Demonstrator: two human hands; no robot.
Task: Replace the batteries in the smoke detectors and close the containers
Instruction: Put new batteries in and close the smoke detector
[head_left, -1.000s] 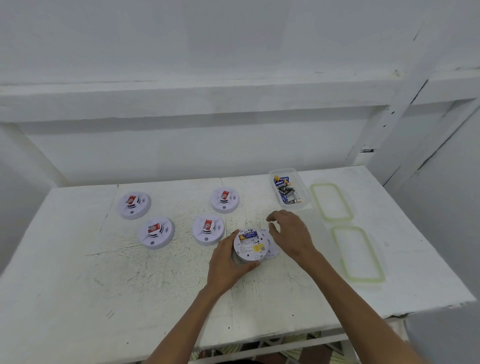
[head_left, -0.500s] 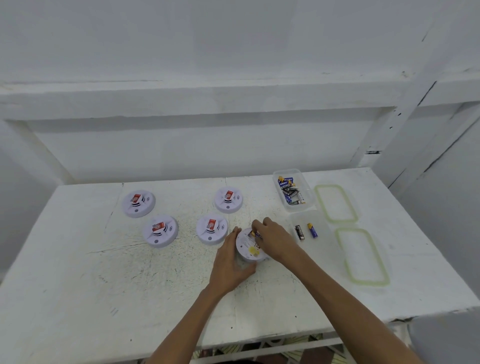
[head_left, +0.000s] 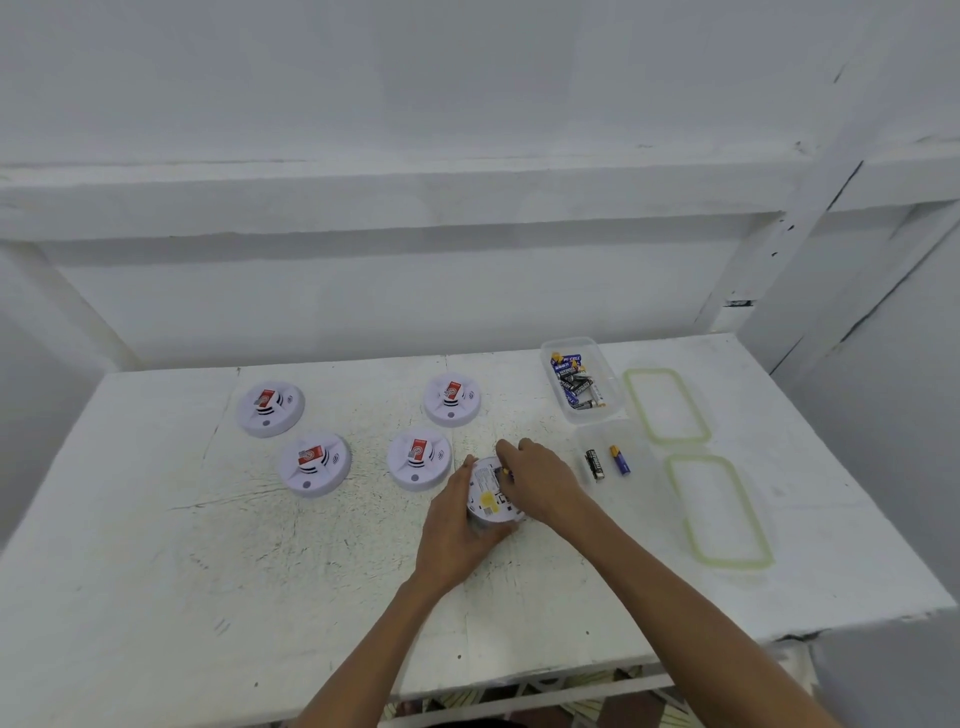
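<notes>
Head view showed the left hand (head_left: 457, 525) curled round the near rim of a smoke detector (head_left: 491, 501), turned label side up and held just right of the table's (head_left: 208, 571) middle. The right hand (head_left: 540, 486) reached in from four o'clock. Its fingertips (head_left: 501, 449) were closed in a narrow pinch at the detector's twelve o'clock edge on a small purple thing, probably a battery (head_left: 506, 472), though it was too small to be sure.

Four other detectors, the nearest (head_left: 420, 460) just beside the held one at ten o'clock, lay face up and untouched. At three o'clock lay a black cell (head_left: 595, 464) and a blue cell (head_left: 620, 460). The open battery box (head_left: 550, 358) stood at one o'clock, and two green-rimmed lids (head_left: 666, 441) lay beyond it.

The risks sat in the pinch. A cell pushed in slantwise or wrong end first would not seat. A hard press could skid the detector out of the left hand's hold. If the cell sprang free it could roll among the loose pair, and spent and fresh cells would then be hard to tell apart.
</notes>
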